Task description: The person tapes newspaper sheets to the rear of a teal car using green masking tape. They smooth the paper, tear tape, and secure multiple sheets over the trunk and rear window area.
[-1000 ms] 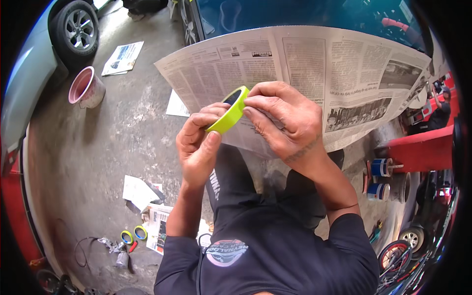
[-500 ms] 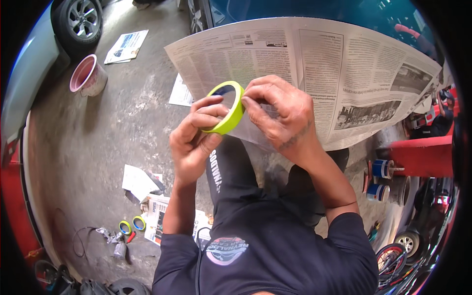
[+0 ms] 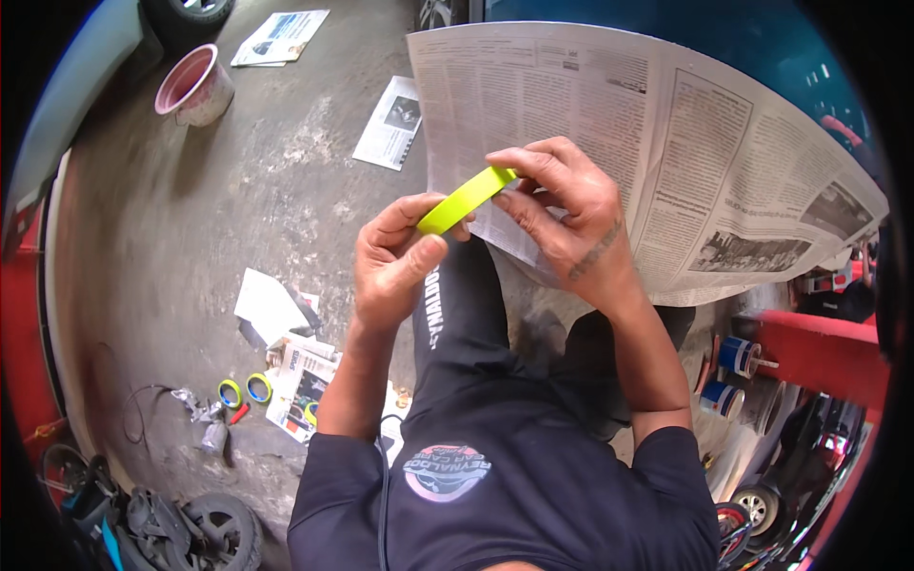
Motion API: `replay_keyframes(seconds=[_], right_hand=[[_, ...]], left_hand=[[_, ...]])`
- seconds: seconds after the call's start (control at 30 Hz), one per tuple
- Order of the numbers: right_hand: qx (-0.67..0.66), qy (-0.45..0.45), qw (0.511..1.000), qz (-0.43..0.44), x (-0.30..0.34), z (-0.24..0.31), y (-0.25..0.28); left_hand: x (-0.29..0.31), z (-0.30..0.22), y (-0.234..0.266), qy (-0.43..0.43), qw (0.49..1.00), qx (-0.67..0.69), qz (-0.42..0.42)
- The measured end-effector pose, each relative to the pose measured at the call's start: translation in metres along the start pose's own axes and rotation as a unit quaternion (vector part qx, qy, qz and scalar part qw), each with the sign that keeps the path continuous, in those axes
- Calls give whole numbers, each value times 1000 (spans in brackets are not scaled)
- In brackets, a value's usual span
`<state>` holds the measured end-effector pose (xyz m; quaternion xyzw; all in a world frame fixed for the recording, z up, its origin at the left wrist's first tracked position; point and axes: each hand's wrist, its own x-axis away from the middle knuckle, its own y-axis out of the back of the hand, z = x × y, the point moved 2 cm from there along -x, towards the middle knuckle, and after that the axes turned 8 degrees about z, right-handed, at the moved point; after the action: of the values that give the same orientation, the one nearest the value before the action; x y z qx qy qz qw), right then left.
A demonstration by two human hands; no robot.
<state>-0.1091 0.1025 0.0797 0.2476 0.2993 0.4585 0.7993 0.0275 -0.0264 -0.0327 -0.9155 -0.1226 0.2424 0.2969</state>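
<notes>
A roll of bright yellow-green masking tape (image 3: pixel 466 201) is held up between both hands, its outer band facing me. My left hand (image 3: pixel 395 255) grips its left end, thumb in front and fingers behind. At its upper right end, my right hand (image 3: pixel 569 211) pinches the roll with thumb and fingers. Whether a strip is lifted from the roll cannot be made out. Beyond the hands, a large newspaper sheet (image 3: pixel 543 105) hangs against the teal car panel (image 3: pixel 752 52).
A pink bucket (image 3: pixel 197 88) stands on the concrete floor at far left, near newspapers (image 3: pixel 283 38). Lower left lie more tape rolls (image 3: pixel 259 386), a spray gun (image 3: pixel 215 436) and papers (image 3: pixel 303 385). Paint cans (image 3: pixel 739 355) stand at right beside a red beam (image 3: pixel 819 357).
The tape roll has turned from showing its open ring to showing its outer edge. My right hand has shifted its fingers onto the roll's upper end. The view has shifted slightly.
</notes>
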Motion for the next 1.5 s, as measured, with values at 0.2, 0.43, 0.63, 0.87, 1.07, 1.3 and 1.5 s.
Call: replay_keyframes(seconds=[0.2,0.43,0.63,0.87,1.07,1.3,1.5], right_hand=[[-2,-21,1000,14,-4,-8,-8],[42,33,998,-23,1,-7,-21],[36,94,995,24,-4,-5,-27],[-175,-85,981,24,2,-30,-29],[-146,-43,988,25,-1,-26,-29],[26,39,998,-49,0,-19,-34],[154,187,969,-48,3,9,-48]], left_hand=[[10,-10,-6,17,998,-42,-49],[13,-17,-7,77,969,-184,-147],[12,-23,-15,95,967,-203,-124],[11,-26,-7,37,973,-204,-106],[11,-31,-14,72,973,-183,-119],[11,-27,-18,63,945,-285,-146],[7,-22,-18,-39,844,-511,-162]])
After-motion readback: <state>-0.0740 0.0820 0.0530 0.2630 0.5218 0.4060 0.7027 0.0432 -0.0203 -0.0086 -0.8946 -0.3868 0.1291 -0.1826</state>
